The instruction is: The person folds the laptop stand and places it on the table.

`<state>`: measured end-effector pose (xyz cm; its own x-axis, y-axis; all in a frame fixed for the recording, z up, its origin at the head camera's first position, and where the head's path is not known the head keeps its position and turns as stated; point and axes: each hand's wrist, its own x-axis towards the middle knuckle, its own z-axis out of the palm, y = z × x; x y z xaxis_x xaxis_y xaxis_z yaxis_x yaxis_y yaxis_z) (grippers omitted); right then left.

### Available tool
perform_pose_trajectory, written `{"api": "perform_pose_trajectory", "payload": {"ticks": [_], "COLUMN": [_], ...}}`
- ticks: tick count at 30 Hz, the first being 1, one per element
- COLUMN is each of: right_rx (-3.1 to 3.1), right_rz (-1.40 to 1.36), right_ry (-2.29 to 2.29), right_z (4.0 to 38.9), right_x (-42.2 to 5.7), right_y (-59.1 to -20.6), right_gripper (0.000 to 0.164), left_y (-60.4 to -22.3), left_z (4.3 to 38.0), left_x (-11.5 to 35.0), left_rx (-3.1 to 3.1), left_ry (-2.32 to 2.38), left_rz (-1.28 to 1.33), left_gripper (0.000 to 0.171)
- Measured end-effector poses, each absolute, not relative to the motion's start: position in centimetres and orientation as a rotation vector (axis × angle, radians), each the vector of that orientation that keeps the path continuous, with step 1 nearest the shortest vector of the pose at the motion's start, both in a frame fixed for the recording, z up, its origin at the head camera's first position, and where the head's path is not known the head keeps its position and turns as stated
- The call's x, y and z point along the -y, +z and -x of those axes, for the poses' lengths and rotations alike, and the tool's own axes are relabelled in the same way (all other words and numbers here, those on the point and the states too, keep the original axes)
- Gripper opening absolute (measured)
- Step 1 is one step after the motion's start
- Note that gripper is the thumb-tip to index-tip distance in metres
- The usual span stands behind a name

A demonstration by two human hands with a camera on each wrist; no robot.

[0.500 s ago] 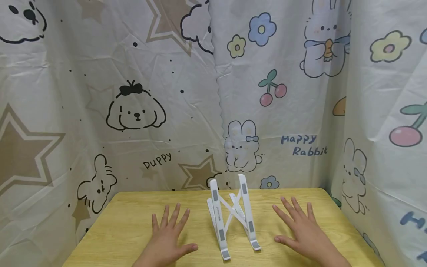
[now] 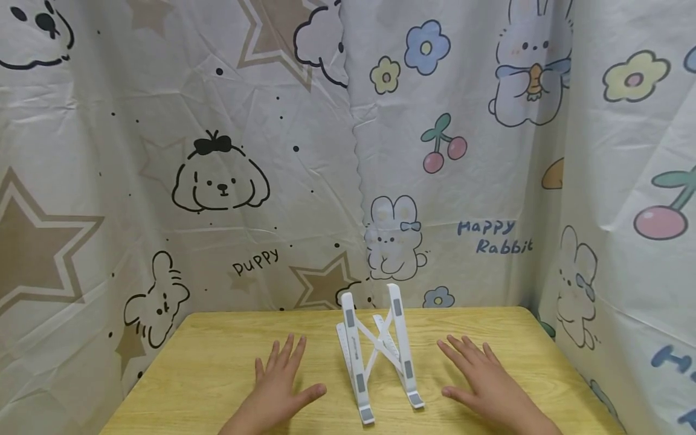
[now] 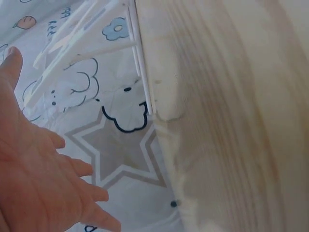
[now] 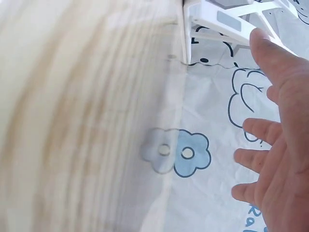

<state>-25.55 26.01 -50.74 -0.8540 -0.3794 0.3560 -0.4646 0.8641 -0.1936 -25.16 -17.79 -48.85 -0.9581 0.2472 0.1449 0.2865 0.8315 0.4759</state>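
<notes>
A white folding laptop stand with grey pads stands unfolded on the wooden table, its crossed struts showing between two slanted arms. To its left is my left hand, fingers spread and thumb pointing toward the stand. My right hand is on the other side, also with straight, spread fingers. Neither hand touches the stand. In the left wrist view the left palm faces the stand across a gap. The right wrist view has the right hand with its thumb tip overlapping the stand.
The light wooden table runs back to a printed curtain with puppies, stars, rabbits and flowers. More curtain hangs along the right side, and it also hangs along the left.
Both hands have turned more sideways, so their palms face the stand more, and have drawn slightly inward. The stand stays in place.
</notes>
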Motion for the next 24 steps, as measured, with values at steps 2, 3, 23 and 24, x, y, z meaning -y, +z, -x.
{"api": "perform_pose_trajectory", "payload": {"ticks": [2, 3, 23, 24], "right_rx": [2.739, 2.749, 2.905, 2.899], "right_rz": [-0.612, -0.597, -0.339, -0.342], "right_ry": [0.434, 0.463, 1.108, 1.141], "right_z": [25.6, 25.7, 27.1, 27.2], "right_x": [-25.9, -25.9, -24.4, -24.3], "right_y": [-50.6, -50.6, -50.0, -50.1], "right_gripper": [0.082, 0.082, 0.063, 0.062], "left_y": [-48.7, -48.6, -48.6, -48.6], "left_z": [25.0, 24.9, 24.7, 24.7], "left_x": [17.2, 16.9, 11.7, 11.6], "left_rx": [2.912, 2.906, 2.715, 2.700], "left_ry": [-0.859, -0.887, -1.458, -1.485], "left_rz": [0.420, 0.416, 0.190, 0.192], "left_gripper": [0.103, 0.103, 0.078, 0.074]}}
